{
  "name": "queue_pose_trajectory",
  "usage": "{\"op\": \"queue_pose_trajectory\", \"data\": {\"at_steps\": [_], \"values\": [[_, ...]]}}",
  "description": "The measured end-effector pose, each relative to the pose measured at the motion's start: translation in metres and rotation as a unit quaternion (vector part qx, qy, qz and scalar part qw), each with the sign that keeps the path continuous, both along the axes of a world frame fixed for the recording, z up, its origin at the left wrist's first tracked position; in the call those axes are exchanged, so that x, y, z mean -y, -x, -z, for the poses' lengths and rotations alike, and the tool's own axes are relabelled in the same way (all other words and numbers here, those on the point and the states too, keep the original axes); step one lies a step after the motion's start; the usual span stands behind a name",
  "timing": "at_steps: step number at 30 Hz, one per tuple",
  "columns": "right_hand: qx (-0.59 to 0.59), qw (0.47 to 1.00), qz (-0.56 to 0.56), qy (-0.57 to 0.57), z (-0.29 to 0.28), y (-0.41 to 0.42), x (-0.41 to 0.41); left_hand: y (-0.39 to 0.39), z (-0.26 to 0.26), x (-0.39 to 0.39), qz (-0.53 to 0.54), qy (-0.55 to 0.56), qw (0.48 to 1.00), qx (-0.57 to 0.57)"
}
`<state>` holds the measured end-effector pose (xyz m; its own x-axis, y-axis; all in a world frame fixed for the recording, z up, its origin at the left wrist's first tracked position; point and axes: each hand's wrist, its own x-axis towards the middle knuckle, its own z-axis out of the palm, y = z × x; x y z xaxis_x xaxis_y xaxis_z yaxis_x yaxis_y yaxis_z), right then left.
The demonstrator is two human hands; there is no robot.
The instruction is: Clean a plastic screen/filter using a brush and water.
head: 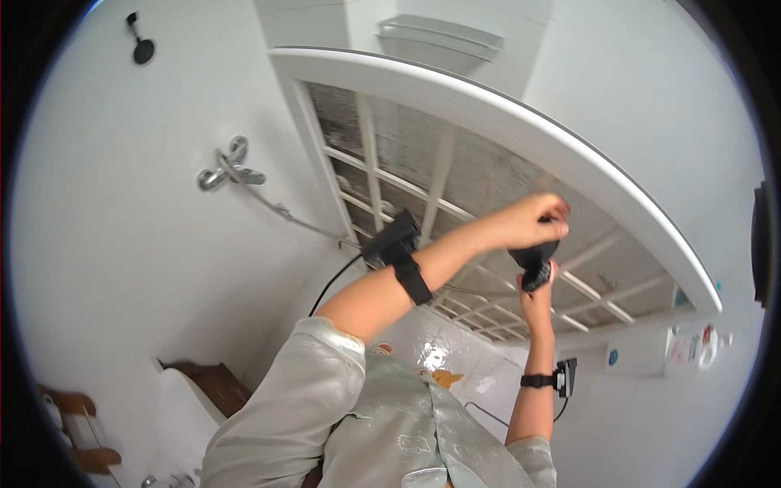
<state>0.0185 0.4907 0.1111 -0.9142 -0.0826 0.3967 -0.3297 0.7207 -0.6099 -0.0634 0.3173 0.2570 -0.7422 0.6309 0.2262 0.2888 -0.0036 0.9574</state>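
Note:
In the head view, my left hand (534, 222) is raised in front of a white-framed glass panel (482, 73), its fingers curled at the upper end of a black object (535, 253). Whether those fingers grip it cannot be made out. Below it, my right hand (537, 287) is wrapped around the object's narrower lower part, which looks shiny and crinkled. What kind of object it is cannot be told. The glass behind both hands has white bars across it and looks streaky.
A metal mixer tap (232, 171) with a shower hose (277, 210) is on the left wall. A clear shelf (439, 36) is above the panel. Plastic bottles (692, 349) stand at the right. A white basin (186, 402) is lower left. The floor (434, 354) looks wet.

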Motion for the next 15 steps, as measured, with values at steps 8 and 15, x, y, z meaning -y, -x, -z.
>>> {"op": "queue_pose_trajectory", "data": {"at_steps": [8, 15], "values": [[0.037, 0.999, 0.028, 0.001, 0.025, -0.003, -0.019, -0.013, 0.067, 0.21, -0.208, -0.031, 0.946, 0.245], [0.026, 0.995, 0.058, -0.079, 0.014, 0.004, 0.003, 0.049, 0.222, 0.506, -0.698, 0.228, 0.679, -0.016]]}}
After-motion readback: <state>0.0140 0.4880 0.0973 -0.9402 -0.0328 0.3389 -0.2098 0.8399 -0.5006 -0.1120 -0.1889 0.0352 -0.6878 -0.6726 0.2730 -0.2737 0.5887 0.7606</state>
